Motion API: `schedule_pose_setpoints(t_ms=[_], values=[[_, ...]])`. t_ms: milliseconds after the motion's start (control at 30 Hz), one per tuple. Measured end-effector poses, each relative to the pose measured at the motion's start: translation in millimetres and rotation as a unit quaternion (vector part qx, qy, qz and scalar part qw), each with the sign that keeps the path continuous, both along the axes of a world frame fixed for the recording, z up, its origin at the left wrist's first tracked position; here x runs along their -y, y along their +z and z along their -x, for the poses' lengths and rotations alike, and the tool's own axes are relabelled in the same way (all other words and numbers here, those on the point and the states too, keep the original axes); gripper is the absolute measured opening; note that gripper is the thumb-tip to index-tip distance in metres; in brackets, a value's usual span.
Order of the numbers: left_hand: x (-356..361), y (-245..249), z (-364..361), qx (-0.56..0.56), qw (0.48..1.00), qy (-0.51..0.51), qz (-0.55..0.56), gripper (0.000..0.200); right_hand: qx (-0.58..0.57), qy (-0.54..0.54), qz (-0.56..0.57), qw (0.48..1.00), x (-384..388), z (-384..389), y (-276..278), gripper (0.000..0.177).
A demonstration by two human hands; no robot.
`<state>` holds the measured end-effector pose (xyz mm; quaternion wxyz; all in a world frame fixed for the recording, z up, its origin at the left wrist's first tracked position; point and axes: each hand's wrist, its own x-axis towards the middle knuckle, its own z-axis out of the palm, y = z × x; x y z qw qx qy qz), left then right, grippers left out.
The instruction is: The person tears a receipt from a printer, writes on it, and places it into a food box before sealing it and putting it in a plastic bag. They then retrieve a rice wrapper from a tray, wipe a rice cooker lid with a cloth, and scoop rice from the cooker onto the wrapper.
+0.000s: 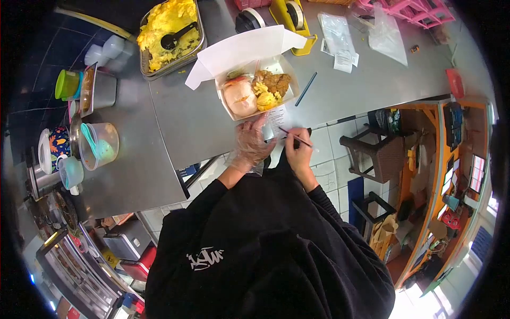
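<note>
My right hand is closed around a slim dark pen, its tip over a printed paper slip at the counter's front edge. My left hand, in a clear plastic glove, grips the left side of that slip; part of the paper is hidden by the fingers. Just beyond both hands stands an open white takeaway box with its lid raised. Inside lie a pale round mound of rice, a fried brown piece, yellow scrambled egg and some sliced vegetables.
A dark blue stick lies right of the box. At the back left is a metal tray of yellow egg with a black spoon. Plastic bags and a tape dispenser sit behind. Tubs line the left side.
</note>
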<state>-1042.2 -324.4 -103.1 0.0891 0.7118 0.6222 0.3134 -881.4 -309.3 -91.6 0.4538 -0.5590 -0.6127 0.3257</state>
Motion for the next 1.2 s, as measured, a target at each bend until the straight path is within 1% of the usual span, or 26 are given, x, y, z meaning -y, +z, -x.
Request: schedule_pose_setpoints(t_ms=[67, 100, 233, 333, 467, 500, 533, 567, 600, 633, 667, 700, 767, 800, 833, 867, 900, 933, 1000, 1033, 1067, 1100, 1133, 1167, 1200], values=[[0, -1, -1, 0.004, 1.000, -0.002, 0.000, 0.079, 0.018, 0.040, -0.025, 0.999, 2, 2, 10, 0.008], [0, 0, -1, 0.001, 1.000, -0.002, -0.003, 0.079, 0.015, 0.014, -0.033, 0.999, 2, 1, 9, 0.009], [1, -2, -1, -0.012, 1.000, 0.002, -0.017, 0.080, 0.031, 0.055, -0.081, 0.995, 3, 2, 13, 0.010], [0, -1, -1, -0.002, 1.000, 0.000, -0.018, 0.080, 0.020, -0.053, 0.023, 0.998, 1, -4, 4, 0.009], [-2, 6, -1, -0.012, 0.999, -0.002, -0.042, 0.077, 0.019, 0.058, 0.005, 0.998, -2, -9, 11, 0.005], [-2, 10, -1, 0.019, 1.000, -0.004, -0.025, 0.072, 0.031, 0.035, -0.054, 0.997, -13, -14, 17, 0.004], [-1, 17, 0, 0.049, 0.999, -0.003, -0.007, 0.068, 0.035, -0.006, -0.026, 0.999, -24, -22, 20, 0.004], [2, 24, 1, 0.080, 0.997, -0.001, 0.011, 0.063, 0.084, -0.036, -0.075, 0.993, -40, -34, 26, 0.004], [3, 31, 6, 0.094, 0.995, 0.000, -0.013, 0.058, 0.107, -0.055, -0.134, 0.984, -60, -47, 25, 0.006], [5, 40, 13, 0.109, 0.993, 0.001, -0.038, 0.052, 0.119, -0.061, -0.082, 0.988, -74, -62, 30, 0.018], [3, 50, 21, 0.123, 0.990, 0.002, -0.063, 0.047, 0.185, -0.035, -0.131, 0.973, -95, -80, 29, 0.026], [-1, 64, 29, 0.119, 0.989, 0.048, -0.079, 0.044, 0.249, -0.007, -0.181, 0.952, -113, -89, 29, 0.034], [-9, 92, 46, 0.109, 0.977, 0.144, -0.111, 0.038, 0.317, -0.015, -0.211, 0.925, -134, -84, 53, 0.036], [-15, 97, 55, 0.076, 0.977, 0.152, -0.126, 0.038, 0.349, -0.019, -0.227, 0.909, -145, -81, 63, 0.038], [-27, 101, 65, 0.042, 0.976, 0.160, -0.142, 0.038, 0.311, -0.008, -0.228, 0.923, -156, -76, 68, 0.040], [-39, 105, 72, 0.007, 0.973, 0.168, -0.156, 0.038, 0.280, 0.037, -0.228, 0.932, -163, -67, 73, 0.039], [-53, 111, 74, -0.028, 0.969, 0.177, -0.171, 0.034, 0.248, 0.081, -0.228, 0.938, -167, -49, 79, 0.038], [-63, 110, 75, -0.061, 0.972, 0.170, -0.152, 0.034, 0.216, 0.123, -0.225, 0.942, -168, -30, 83, 0.036], [-76, 108, 75, -0.127, 0.973, 0.157, -0.110, 0.034, 0.181, 0.248, -0.251, 0.918, -172, 17, 79, 0.029], [-78, 113, 72, -0.155, 0.973, 0.156, -0.072, 0.034, 0.175, 0.299, -0.264, 0.900, -170, 40, 85, 0.028], [-77, 113, 70, -0.149, 0.974, 0.160, -0.064, 0.036, 0.168, 0.349, -0.277, 0.879, -170, 62, 92, 0.026], [-76, 110, 71, -0.144, 0.974, 0.164, -0.059, 0.037, 0.218, 0.374, -0.293, 0.852, -168, 84, 73, 0.025], [-86, 108, 68, -0.143, 0.973, 0.173, -0.060, 0.038, 0.265, 0.397, -0.316, 0.820, -184, 98, 57, 0.024], [-85, 94, 73, -0.177, 0.966, 0.188, -0.014, 0.046, 0.217, 0.405, -0.306, 0.834, -190, 100, 65, 0.022], [-86, 117, 68, -0.153, 0.972, 0.175, -0.023, 0.050, 0.171, 0.412, -0.295, 0.845, -193, 94, 81, 0.021]])
